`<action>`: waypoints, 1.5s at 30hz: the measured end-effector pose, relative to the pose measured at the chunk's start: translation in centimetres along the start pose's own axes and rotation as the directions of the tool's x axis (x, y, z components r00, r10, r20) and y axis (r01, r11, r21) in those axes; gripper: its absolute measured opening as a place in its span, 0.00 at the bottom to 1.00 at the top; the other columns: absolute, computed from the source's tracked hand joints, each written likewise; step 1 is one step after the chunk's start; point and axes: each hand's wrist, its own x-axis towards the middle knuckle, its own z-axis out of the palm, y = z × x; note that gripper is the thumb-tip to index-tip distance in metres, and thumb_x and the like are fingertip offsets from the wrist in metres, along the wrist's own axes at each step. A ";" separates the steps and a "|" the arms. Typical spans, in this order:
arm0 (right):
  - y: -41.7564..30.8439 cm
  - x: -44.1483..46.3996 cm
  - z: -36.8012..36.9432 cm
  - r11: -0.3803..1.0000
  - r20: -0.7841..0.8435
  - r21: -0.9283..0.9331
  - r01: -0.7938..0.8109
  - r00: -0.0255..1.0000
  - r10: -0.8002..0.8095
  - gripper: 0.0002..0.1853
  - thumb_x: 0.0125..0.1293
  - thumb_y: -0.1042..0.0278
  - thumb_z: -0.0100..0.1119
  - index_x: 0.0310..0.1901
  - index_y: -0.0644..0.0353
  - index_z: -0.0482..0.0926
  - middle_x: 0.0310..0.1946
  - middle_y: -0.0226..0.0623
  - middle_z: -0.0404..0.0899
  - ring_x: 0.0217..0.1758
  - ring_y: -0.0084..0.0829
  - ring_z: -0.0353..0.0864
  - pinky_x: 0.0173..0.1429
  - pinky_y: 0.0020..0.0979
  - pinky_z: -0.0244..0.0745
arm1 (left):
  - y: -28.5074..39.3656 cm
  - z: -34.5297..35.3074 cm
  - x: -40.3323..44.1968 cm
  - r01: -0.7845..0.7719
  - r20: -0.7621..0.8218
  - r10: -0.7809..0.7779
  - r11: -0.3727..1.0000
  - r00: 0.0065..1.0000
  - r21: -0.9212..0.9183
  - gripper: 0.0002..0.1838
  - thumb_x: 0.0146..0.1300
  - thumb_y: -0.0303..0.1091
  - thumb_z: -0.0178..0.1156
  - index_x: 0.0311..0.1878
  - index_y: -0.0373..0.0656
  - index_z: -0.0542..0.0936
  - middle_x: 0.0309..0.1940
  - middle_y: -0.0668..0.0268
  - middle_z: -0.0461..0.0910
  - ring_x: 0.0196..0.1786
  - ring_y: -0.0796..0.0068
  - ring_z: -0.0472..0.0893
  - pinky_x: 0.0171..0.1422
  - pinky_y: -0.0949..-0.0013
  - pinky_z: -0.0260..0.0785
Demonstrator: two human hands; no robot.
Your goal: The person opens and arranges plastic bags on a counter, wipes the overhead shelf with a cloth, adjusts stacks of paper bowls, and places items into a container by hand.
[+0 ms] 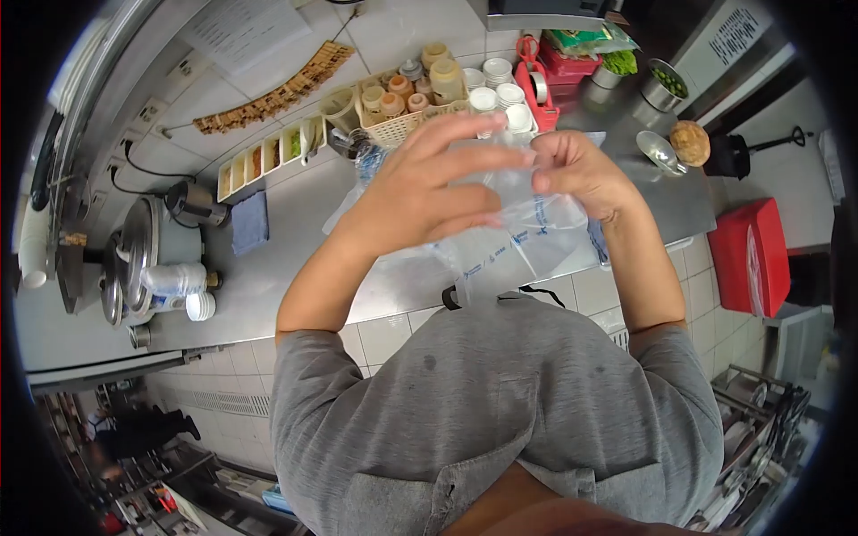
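Bag: clear bag [529, 239], 12 o'clock from the grey shirt [500, 384], between the hands, above the tabletop [268, 290].
Left hand: left hand [438, 183] has fingers spread apart beside the bag; its touch is blurry.
Right hand: right hand [581, 174] is curled up, seems to pinch the bag.
Good way: pinch gently, pull slowly, or it may rip.
Feel: bag thin, crinkly; tabletop flat, shiny metal; blue cloth [250, 223], bag's 9 o'clock, folded, looks soft.

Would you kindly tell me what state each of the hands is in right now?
Left hand: open, spread over the bag; whether it touches cannot be told.
Right hand: closed, pinching the bag.
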 end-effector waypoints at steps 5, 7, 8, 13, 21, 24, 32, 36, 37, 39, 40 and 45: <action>-2.0 -2.7 2.0 0.765 -0.398 -0.627 0.143 0.785 -0.474 0.14 0.59 0.62 0.77 0.30 0.58 0.78 0.28 0.25 0.82 0.34 0.23 0.79 0.42 0.27 0.72 | 1.5 1.5 0.0 -0.137 0.158 0.125 0.989 0.979 0.062 0.14 0.52 0.46 0.73 0.32 0.50 0.80 0.28 0.74 0.75 0.34 0.71 0.79 0.60 0.57 0.76; -4.3 -5.0 4.7 0.584 -0.343 -0.768 0.263 0.601 -0.722 0.16 0.59 0.58 0.76 0.32 0.59 0.79 0.29 0.26 0.82 0.38 0.27 0.81 0.50 0.31 0.74 | 1.7 2.0 0.5 -0.115 0.155 0.099 0.988 0.983 0.099 0.15 0.52 0.48 0.72 0.33 0.51 0.80 0.23 0.74 0.70 0.27 0.72 0.76 0.55 0.58 0.77; -5.1 -6.2 5.0 0.446 -0.084 -0.855 0.264 0.778 -0.622 0.17 0.59 0.53 0.74 0.34 0.59 0.80 0.30 0.29 0.82 0.42 0.32 0.81 0.56 0.37 0.72 | 1.7 1.6 1.0 -0.063 0.170 0.046 0.994 0.984 0.093 0.16 0.52 0.50 0.72 0.34 0.51 0.79 0.23 0.73 0.70 0.27 0.70 0.76 0.49 0.60 0.76; -4.5 -8.2 1.8 0.427 0.291 -0.842 0.329 0.944 -0.153 0.23 0.64 0.44 0.67 0.39 0.61 0.83 0.29 0.37 0.82 0.48 0.40 0.82 0.64 0.47 0.70 | 0.1 -0.6 1.5 0.231 0.306 -0.236 0.972 0.922 0.054 0.21 0.52 0.55 0.73 0.34 0.50 0.79 0.22 0.67 0.71 0.27 0.64 0.76 0.39 0.63 0.71; 2.7 -6.5 -5.7 0.716 -0.160 0.592 0.369 0.925 -0.344 0.12 0.75 0.58 0.57 0.43 0.59 0.80 0.29 0.30 0.81 0.38 0.29 0.83 0.51 0.35 0.80 | -8.0 4.3 -2.0 0.243 0.313 -0.654 -0.199 0.689 -0.950 0.21 0.66 0.52 0.66 0.44 0.39 0.82 0.30 0.71 0.84 0.31 0.73 0.84 0.46 0.64 0.80; 7.3 -4.1 -8.8 0.589 -0.262 0.778 0.219 0.965 -0.012 0.12 0.75 0.60 0.56 0.50 0.60 0.79 0.36 0.33 0.82 0.42 0.29 0.84 0.51 0.34 0.81 | -12.4 10.2 -3.7 0.462 0.507 -0.828 -0.362 0.239 -0.810 0.18 0.70 0.44 0.61 0.53 0.39 0.81 0.40 0.62 0.86 0.41 0.66 0.87 0.52 0.61 0.81; 32.4 -2.3 -15.4 0.766 -0.727 0.636 0.088 0.401 0.557 0.19 0.74 0.59 0.53 0.63 0.53 0.75 0.51 0.37 0.81 0.50 0.40 0.82 0.51 0.40 0.79 | -17.7 35.3 -19.4 0.918 0.360 -0.907 0.065 0.218 -0.391 0.26 0.70 0.50 0.54 0.61 0.42 0.79 0.54 0.53 0.85 0.53 0.53 0.85 0.59 0.50 0.77; 39.4 -1.7 -16.6 0.979 -0.887 0.014 -0.201 0.450 0.105 0.20 0.69 0.59 0.56 0.59 0.59 0.77 0.50 0.44 0.83 0.49 0.51 0.82 0.53 0.45 0.77 | -13.0 35.3 -15.7 0.976 0.035 -0.988 0.154 0.150 0.153 0.24 0.68 0.49 0.55 0.59 0.45 0.81 0.56 0.49 0.83 0.54 0.48 0.85 0.56 0.53 0.78; 41.9 -2.0 -18.3 0.782 -0.825 -0.465 -0.416 0.524 -0.212 0.21 0.68 0.60 0.57 0.58 0.61 0.78 0.50 0.46 0.83 0.49 0.54 0.82 0.54 0.47 0.76 | -14.9 36.8 -15.9 0.943 0.240 -0.966 0.164 0.094 0.289 0.23 0.68 0.48 0.55 0.59 0.45 0.80 0.55 0.50 0.84 0.54 0.48 0.85 0.56 0.55 0.78; 42.0 -2.3 -19.5 0.526 -0.692 -0.699 -0.484 0.645 -0.325 0.22 0.65 0.62 0.57 0.58 0.64 0.78 0.49 0.52 0.84 0.51 0.60 0.80 0.56 0.49 0.74 | -15.1 36.0 -15.6 0.909 0.393 -0.919 0.130 -0.039 0.396 0.21 0.68 0.43 0.55 0.59 0.44 0.80 0.54 0.52 0.84 0.57 0.50 0.84 0.59 0.57 0.77; 40.2 -2.3 -19.3 0.539 -0.670 -0.695 -0.476 0.701 -0.245 0.23 0.64 0.64 0.57 0.59 0.65 0.77 0.49 0.55 0.83 0.52 0.62 0.78 0.57 0.49 0.74 | -13.8 33.5 -13.8 0.924 0.359 -0.931 0.075 -0.070 0.375 0.19 0.68 0.41 0.55 0.58 0.44 0.81 0.53 0.54 0.85 0.59 0.52 0.83 0.61 0.58 0.76; 32.5 -5.2 -13.0 0.964 -0.868 0.160 -0.211 0.436 0.239 0.08 0.74 0.62 0.55 0.39 0.57 0.75 0.23 0.30 0.73 0.23 0.25 0.72 0.27 0.30 0.70 | -10.3 23.8 -15.6 0.922 -0.113 -0.951 0.306 0.287 -0.237 0.10 0.69 0.34 0.59 0.47 0.43 0.84 0.47 0.55 0.85 0.54 0.52 0.83 0.58 0.53 0.74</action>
